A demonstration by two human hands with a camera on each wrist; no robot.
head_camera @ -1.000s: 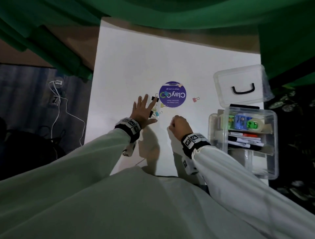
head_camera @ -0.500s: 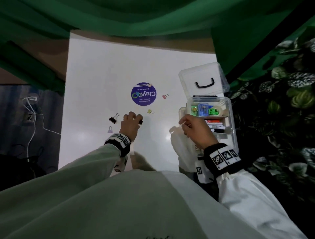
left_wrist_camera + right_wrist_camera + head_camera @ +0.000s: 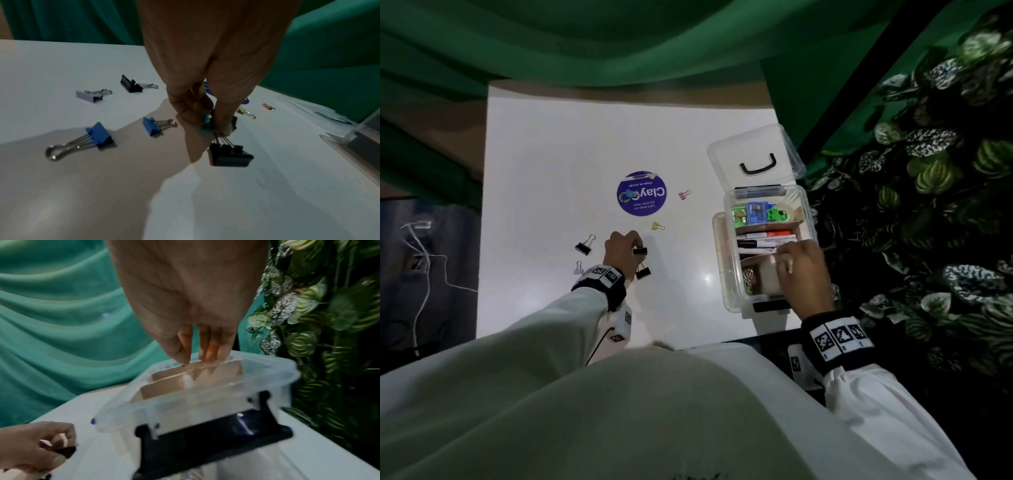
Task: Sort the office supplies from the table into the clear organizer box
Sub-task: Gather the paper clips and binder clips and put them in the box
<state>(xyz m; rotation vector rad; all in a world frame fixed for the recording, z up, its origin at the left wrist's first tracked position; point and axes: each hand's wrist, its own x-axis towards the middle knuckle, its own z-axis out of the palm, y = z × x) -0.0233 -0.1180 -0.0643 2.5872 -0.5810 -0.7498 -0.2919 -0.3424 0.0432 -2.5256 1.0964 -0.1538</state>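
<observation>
My left hand [image 3: 632,250] hovers over the white table [image 3: 551,154] and pinches a bunch of binder clips. In the left wrist view that hand [image 3: 209,124] pinches a black clip [image 3: 230,155] by its wire handles, with a teal clip [image 3: 206,124] tucked between the fingers. Loose clips lie around: two blue [image 3: 100,138], lilac [image 3: 578,269], black [image 3: 583,246], yellow [image 3: 657,226], pink [image 3: 683,195]. My right hand [image 3: 786,263] hangs over the clear organizer box [image 3: 726,274], fingers [image 3: 213,352] straight and pointing down into a cardboard-walled compartment, holding nothing I can see.
The box's lid [image 3: 755,157] stands open behind it. Markers [image 3: 763,240], small green and blue items [image 3: 756,212] and paper clips [image 3: 749,279] fill other compartments. A purple round sticker [image 3: 642,193] is on the table. Leafy plants [image 3: 928,205] crowd the right edge.
My left hand went from lying flat on the clips to curling round them and lifting. My right hand travelled from the table's middle to above the box.
</observation>
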